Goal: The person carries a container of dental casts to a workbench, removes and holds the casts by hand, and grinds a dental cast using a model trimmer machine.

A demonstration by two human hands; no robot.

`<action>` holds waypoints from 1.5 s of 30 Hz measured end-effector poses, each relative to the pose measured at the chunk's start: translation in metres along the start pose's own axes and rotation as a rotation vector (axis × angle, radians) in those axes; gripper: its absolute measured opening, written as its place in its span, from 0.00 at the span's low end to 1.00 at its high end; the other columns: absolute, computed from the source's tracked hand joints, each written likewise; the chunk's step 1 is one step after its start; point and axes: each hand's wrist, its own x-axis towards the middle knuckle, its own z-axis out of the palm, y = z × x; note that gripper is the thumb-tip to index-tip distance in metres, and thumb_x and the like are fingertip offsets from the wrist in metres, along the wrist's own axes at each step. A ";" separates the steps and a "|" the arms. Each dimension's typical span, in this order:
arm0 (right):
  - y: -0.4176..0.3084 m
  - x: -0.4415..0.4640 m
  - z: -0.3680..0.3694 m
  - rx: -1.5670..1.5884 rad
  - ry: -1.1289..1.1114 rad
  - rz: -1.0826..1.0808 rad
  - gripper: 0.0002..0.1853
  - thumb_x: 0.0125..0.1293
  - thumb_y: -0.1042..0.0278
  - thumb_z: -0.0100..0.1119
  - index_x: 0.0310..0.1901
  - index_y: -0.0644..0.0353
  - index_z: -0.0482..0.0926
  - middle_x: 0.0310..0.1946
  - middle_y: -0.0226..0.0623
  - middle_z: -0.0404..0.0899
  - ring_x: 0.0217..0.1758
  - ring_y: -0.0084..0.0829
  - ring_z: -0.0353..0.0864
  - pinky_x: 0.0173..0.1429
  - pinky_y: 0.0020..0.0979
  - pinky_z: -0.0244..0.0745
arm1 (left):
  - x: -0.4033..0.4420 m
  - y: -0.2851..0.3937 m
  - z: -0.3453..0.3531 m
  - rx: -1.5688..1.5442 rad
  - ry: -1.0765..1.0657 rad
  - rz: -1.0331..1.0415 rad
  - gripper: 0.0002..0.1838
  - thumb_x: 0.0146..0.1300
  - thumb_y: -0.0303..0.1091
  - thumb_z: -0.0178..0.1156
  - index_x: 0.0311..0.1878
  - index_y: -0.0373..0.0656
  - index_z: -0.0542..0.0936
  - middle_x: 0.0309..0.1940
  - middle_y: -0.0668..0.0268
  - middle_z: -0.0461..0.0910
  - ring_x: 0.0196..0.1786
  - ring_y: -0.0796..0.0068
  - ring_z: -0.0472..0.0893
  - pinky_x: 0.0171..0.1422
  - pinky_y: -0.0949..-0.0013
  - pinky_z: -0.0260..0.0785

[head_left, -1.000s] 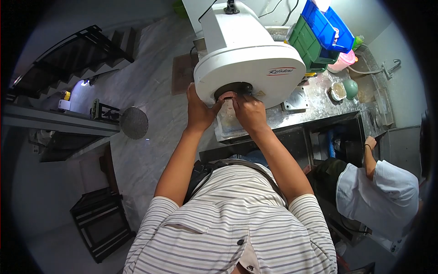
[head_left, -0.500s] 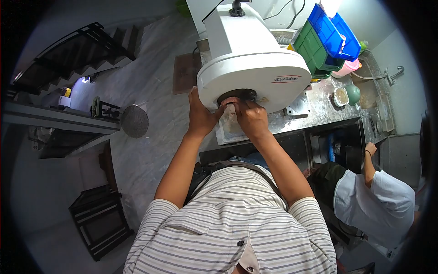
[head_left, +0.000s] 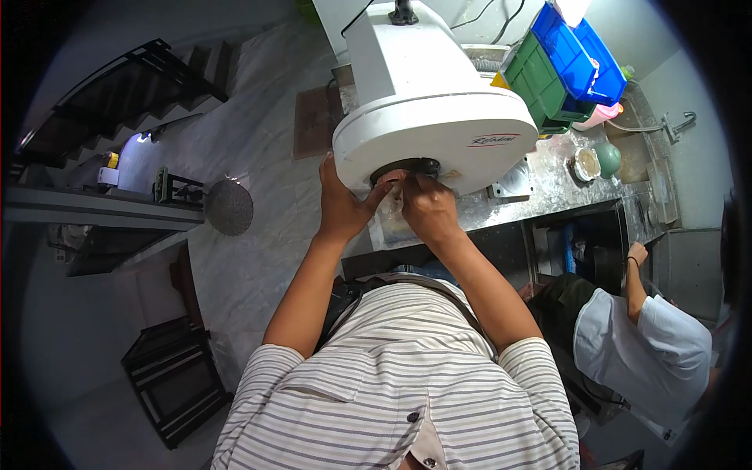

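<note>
A white machine with a rounded front (head_left: 462,133) and red-and-black lettering stands before me, a dark round opening low on its face. At that opening, a small reddish-pink piece (head_left: 394,177) is held between my hands. My left hand (head_left: 345,205) grips its left side, the thumb against it and the other fingers partly hidden by the machine's edge. On the right side, my right hand (head_left: 428,207) has its fingers curled around the piece, next to the opening. The piece's far side is hidden inside the opening.
Right of the machine are green (head_left: 540,82) and blue bins (head_left: 583,59), a metal plate (head_left: 513,182), a bowl (head_left: 585,164), a green ball (head_left: 607,160) and a tap (head_left: 680,125). A person in a white shirt (head_left: 638,345) is at the lower right.
My right hand has turned slightly, its fingers curling more around the reddish piece. My left hand stays at the piece's left side. The view has shifted a little.
</note>
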 end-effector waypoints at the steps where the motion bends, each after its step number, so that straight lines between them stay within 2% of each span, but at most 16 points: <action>1: 0.000 0.001 0.001 -0.024 0.022 -0.004 0.08 0.58 0.75 0.66 0.41 0.62 0.85 0.31 0.40 0.80 0.31 0.41 0.86 0.34 0.40 0.85 | 0.000 -0.002 0.001 0.015 0.002 0.015 0.49 0.51 0.37 0.83 0.70 0.34 0.64 0.65 0.43 0.68 0.70 0.40 0.67 0.75 0.45 0.61; 5: -0.002 0.002 -0.001 -0.011 -0.017 0.035 0.10 0.58 0.76 0.64 0.43 0.62 0.85 0.33 0.42 0.81 0.32 0.42 0.87 0.35 0.40 0.85 | -0.002 -0.006 0.003 0.010 0.022 0.008 0.49 0.51 0.38 0.84 0.70 0.35 0.64 0.65 0.44 0.69 0.70 0.41 0.67 0.74 0.45 0.62; 10: -0.002 0.000 0.001 -0.057 -0.041 -0.025 0.13 0.58 0.77 0.63 0.46 0.66 0.83 0.37 0.45 0.81 0.34 0.45 0.87 0.38 0.40 0.85 | -0.002 -0.007 0.002 -0.050 0.016 -0.016 0.48 0.52 0.38 0.83 0.70 0.34 0.65 0.64 0.44 0.68 0.70 0.41 0.67 0.74 0.46 0.62; 16: -0.004 0.002 -0.003 -0.068 -0.069 -0.023 0.18 0.55 0.77 0.63 0.49 0.69 0.83 0.37 0.46 0.81 0.33 0.46 0.87 0.38 0.41 0.86 | -0.001 -0.004 0.001 -0.045 0.020 -0.021 0.46 0.52 0.37 0.83 0.69 0.33 0.66 0.63 0.44 0.69 0.69 0.40 0.67 0.74 0.46 0.62; 20: -0.005 0.003 0.000 -0.077 -0.010 -0.036 0.12 0.55 0.73 0.60 0.41 0.67 0.82 0.36 0.47 0.77 0.34 0.45 0.84 0.40 0.42 0.82 | 0.000 -0.009 0.001 0.020 0.005 0.025 0.45 0.53 0.37 0.82 0.69 0.34 0.67 0.63 0.45 0.69 0.68 0.41 0.68 0.73 0.46 0.63; 22: -0.006 0.002 -0.002 -0.078 -0.051 -0.026 0.19 0.53 0.76 0.63 0.49 0.69 0.83 0.36 0.46 0.80 0.33 0.47 0.86 0.36 0.42 0.85 | 0.001 -0.009 0.001 -0.005 -0.012 0.010 0.44 0.53 0.38 0.82 0.69 0.35 0.68 0.63 0.46 0.70 0.68 0.41 0.69 0.72 0.46 0.64; 29: -0.003 0.001 0.001 -0.069 -0.033 -0.029 0.18 0.52 0.75 0.64 0.47 0.65 0.83 0.36 0.44 0.80 0.33 0.45 0.86 0.36 0.42 0.85 | 0.000 -0.012 0.003 -0.020 -0.006 0.021 0.44 0.53 0.38 0.82 0.69 0.36 0.68 0.62 0.48 0.70 0.67 0.42 0.70 0.70 0.47 0.66; 31: -0.005 0.002 0.001 -0.052 0.001 -0.024 0.13 0.52 0.73 0.63 0.41 0.67 0.82 0.37 0.47 0.79 0.33 0.43 0.84 0.37 0.40 0.82 | 0.001 -0.008 0.002 -0.012 -0.003 0.024 0.44 0.53 0.38 0.82 0.68 0.36 0.69 0.61 0.48 0.70 0.67 0.42 0.70 0.70 0.47 0.66; 38: -0.001 -0.002 0.001 -0.006 0.002 0.003 0.14 0.52 0.75 0.64 0.42 0.67 0.83 0.40 0.47 0.80 0.35 0.44 0.86 0.37 0.40 0.83 | 0.001 -0.003 0.000 -0.049 -0.013 -0.021 0.43 0.52 0.37 0.83 0.67 0.36 0.69 0.60 0.48 0.70 0.66 0.44 0.71 0.69 0.47 0.67; 40: -0.001 -0.002 -0.005 -0.004 0.054 -0.002 0.17 0.61 0.71 0.70 0.51 0.65 0.84 0.40 0.44 0.83 0.36 0.43 0.87 0.39 0.40 0.84 | 0.000 -0.004 -0.001 -0.031 -0.033 -0.061 0.43 0.53 0.37 0.83 0.68 0.35 0.69 0.60 0.49 0.71 0.66 0.45 0.72 0.69 0.48 0.67; 44: -0.020 -0.011 -0.021 0.061 0.023 0.104 0.19 0.64 0.66 0.71 0.53 0.67 0.84 0.43 0.45 0.84 0.42 0.44 0.85 0.46 0.41 0.82 | -0.002 -0.006 0.001 -0.016 -0.031 -0.057 0.43 0.53 0.37 0.83 0.68 0.35 0.69 0.61 0.50 0.71 0.66 0.48 0.74 0.69 0.51 0.68; 45: -0.026 -0.015 -0.022 0.066 0.030 0.126 0.17 0.65 0.65 0.68 0.51 0.68 0.84 0.42 0.45 0.82 0.44 0.45 0.83 0.49 0.41 0.80 | -0.001 -0.003 -0.001 -0.022 -0.011 -0.055 0.41 0.53 0.38 0.83 0.67 0.35 0.72 0.60 0.51 0.74 0.64 0.51 0.76 0.68 0.53 0.70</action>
